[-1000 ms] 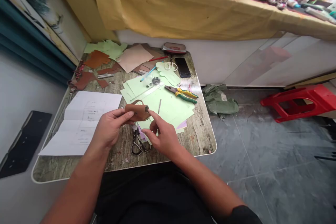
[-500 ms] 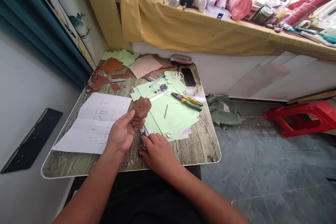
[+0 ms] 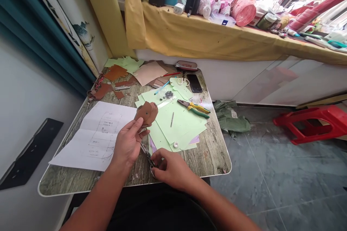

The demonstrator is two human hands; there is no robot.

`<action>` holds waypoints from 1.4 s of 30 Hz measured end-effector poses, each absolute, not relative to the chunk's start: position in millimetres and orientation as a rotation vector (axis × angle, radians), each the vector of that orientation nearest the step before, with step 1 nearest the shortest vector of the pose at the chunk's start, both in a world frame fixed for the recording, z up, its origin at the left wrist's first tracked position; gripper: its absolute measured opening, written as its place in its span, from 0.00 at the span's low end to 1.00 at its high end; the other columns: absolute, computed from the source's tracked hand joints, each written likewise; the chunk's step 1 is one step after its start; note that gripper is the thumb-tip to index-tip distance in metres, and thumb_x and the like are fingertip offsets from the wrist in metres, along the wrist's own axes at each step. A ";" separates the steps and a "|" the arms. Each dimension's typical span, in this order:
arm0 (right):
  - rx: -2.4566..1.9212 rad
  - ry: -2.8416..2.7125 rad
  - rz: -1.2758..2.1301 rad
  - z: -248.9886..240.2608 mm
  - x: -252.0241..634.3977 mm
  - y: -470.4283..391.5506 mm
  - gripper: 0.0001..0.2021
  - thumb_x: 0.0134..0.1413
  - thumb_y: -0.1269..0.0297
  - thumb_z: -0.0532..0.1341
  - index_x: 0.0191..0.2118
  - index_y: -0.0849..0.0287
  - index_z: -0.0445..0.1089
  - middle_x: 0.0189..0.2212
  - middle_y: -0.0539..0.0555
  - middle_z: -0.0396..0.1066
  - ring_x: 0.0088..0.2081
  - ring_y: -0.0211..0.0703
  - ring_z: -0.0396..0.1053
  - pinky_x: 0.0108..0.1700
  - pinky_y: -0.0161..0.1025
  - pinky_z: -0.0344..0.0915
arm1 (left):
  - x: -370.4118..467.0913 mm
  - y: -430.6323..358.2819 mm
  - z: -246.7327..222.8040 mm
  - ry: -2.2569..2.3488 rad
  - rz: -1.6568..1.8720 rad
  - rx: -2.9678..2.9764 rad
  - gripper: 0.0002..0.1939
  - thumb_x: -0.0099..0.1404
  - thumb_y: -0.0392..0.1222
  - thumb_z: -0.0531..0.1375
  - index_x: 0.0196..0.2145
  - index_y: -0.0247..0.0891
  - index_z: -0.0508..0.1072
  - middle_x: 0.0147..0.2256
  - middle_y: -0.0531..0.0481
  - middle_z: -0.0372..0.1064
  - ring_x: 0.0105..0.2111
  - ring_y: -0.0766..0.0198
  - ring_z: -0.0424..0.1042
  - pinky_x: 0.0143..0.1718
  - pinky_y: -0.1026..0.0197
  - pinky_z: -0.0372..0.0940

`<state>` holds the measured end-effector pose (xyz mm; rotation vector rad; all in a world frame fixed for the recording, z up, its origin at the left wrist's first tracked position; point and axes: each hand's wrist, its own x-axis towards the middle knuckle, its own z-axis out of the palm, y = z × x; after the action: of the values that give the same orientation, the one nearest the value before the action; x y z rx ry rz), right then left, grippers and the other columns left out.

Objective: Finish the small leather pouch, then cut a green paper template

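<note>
A small brown leather piece [image 3: 147, 113] is pinched between the thumb and fingers of my left hand [image 3: 129, 140], above the edge of the green sheets [image 3: 180, 122]. Near the table's front edge, my right hand [image 3: 169, 168] has its thumb and fingers on the handles of metal scissors [image 3: 149, 158], whose blades point up and left. Left of my left hand lies a white paper [image 3: 94, 133] with pencil drawings. Pliers [image 3: 193, 108] with yellow and green handles, a thin metal rod [image 3: 172, 119] and a small white spool [image 3: 175, 144] rest on the green sheets.
Brown leather scraps [image 3: 103, 90] and a pinkish sheet [image 3: 150, 73] lie at the back of the table [image 3: 214, 158]. A phone [image 3: 194, 83] is at the back right. A red stool [image 3: 311, 124] stands on the floor, and a cluttered sill [image 3: 217, 38] runs behind.
My right hand and the scissors have moved toward the table's front edge, away from my left hand. The leather piece is turned slightly in my left hand. The view has shifted a little.
</note>
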<state>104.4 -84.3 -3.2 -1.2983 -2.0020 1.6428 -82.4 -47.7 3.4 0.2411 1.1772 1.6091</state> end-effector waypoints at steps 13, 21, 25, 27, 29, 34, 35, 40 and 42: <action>-0.939 -0.975 2.168 -13.4 130.4 -76.3 0.29 0.52 0.54 0.80 0.57 0.52 0.75 0.32 0.45 0.71 0.22 0.32 0.61 0.23 0.32 0.59 | -76.0 -15.3 15.7 1.169 1.698 0.227 0.22 0.52 0.49 0.81 0.41 0.38 0.84 0.41 0.47 0.82 0.39 0.59 0.79 0.35 0.62 0.71; -1.101 -0.898 1.671 -18.4 136.9 -19.3 0.25 0.57 0.51 0.74 0.57 0.53 0.77 0.35 0.47 0.68 0.21 0.32 0.64 0.25 0.35 0.60 | -37.2 -14.6 9.4 1.216 1.616 0.314 0.19 0.51 0.52 0.81 0.36 0.41 0.84 0.42 0.47 0.82 0.40 0.60 0.77 0.35 0.61 0.70; -1.074 -0.883 1.629 -24.6 129.9 0.6 0.25 0.59 0.47 0.71 0.57 0.54 0.74 0.33 0.46 0.69 0.22 0.34 0.66 0.25 0.34 0.59 | -16.5 -20.8 -1.9 1.275 1.509 0.477 0.19 0.54 0.55 0.79 0.35 0.41 0.85 0.41 0.45 0.83 0.39 0.56 0.77 0.37 0.57 0.71; -1.060 -0.884 1.637 -27.9 127.2 5.0 0.25 0.59 0.44 0.71 0.55 0.55 0.74 0.32 0.46 0.70 0.22 0.34 0.66 0.25 0.34 0.58 | -11.1 -23.4 -7.7 1.296 1.472 0.560 0.18 0.57 0.56 0.77 0.39 0.41 0.86 0.43 0.45 0.84 0.39 0.57 0.76 0.40 0.57 0.71; -1.057 -0.884 1.648 -30.6 125.9 7.8 0.24 0.58 0.44 0.72 0.51 0.55 0.74 0.30 0.46 0.70 0.23 0.35 0.64 0.24 0.33 0.57 | -9.4 -26.0 -13.1 1.317 1.444 0.630 0.19 0.60 0.56 0.76 0.42 0.41 0.87 0.43 0.46 0.84 0.39 0.59 0.76 0.42 0.58 0.71; -1.056 -0.896 1.645 -32.9 132.7 16.9 0.21 0.54 0.45 0.74 0.42 0.55 0.73 0.27 0.45 0.68 0.24 0.35 0.60 0.25 0.33 0.54 | -18.6 -37.2 -19.7 1.316 1.296 0.743 0.21 0.66 0.60 0.71 0.45 0.41 0.87 0.47 0.43 0.83 0.41 0.55 0.78 0.45 0.54 0.73; -1.060 -0.899 1.642 -32.7 136.0 19.1 0.21 0.55 0.45 0.74 0.42 0.55 0.73 0.26 0.44 0.67 0.24 0.35 0.59 0.25 0.33 0.54 | -22.7 -39.2 -19.3 1.316 1.274 0.746 0.21 0.68 0.61 0.69 0.44 0.40 0.87 0.49 0.41 0.82 0.43 0.53 0.79 0.46 0.53 0.74; -1.058 -0.964 1.698 -29.1 153.0 26.3 0.21 0.56 0.42 0.73 0.40 0.54 0.72 0.21 0.42 0.65 0.21 0.35 0.56 0.24 0.34 0.51 | -48.9 -30.8 -9.7 1.476 1.337 0.866 0.23 0.68 0.65 0.68 0.46 0.43 0.84 0.52 0.41 0.80 0.47 0.52 0.78 0.43 0.57 0.74; -1.046 -1.004 1.743 -27.2 155.9 26.1 0.22 0.56 0.41 0.73 0.39 0.54 0.72 0.21 0.42 0.65 0.20 0.35 0.57 0.24 0.34 0.51 | -57.3 -18.5 -5.4 1.429 1.239 0.980 0.28 0.66 0.66 0.69 0.53 0.44 0.83 0.50 0.41 0.80 0.46 0.53 0.77 0.43 0.58 0.72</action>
<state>155.9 26.1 -27.2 -1.0463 -1.0038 1.7430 -57.3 -18.5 -5.4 0.9799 1.4293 1.2392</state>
